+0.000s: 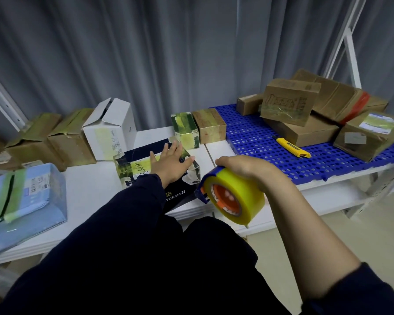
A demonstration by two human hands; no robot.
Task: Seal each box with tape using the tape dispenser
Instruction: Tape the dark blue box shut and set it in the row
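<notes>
Black box (pixel 132 161), closed, under left hand (pixel 171 163)

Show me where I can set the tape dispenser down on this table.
Bare white tabletop lies between the blue box and the black box under the left hand. The blue mat is free between the small brown box and the yellow knife. The brown pile at right rear is crowded. The right hand grips the tape dispenser.

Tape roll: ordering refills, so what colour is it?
Yellow tape roll on an orange core, in a blue dispenser; the head view shows it best.
</notes>
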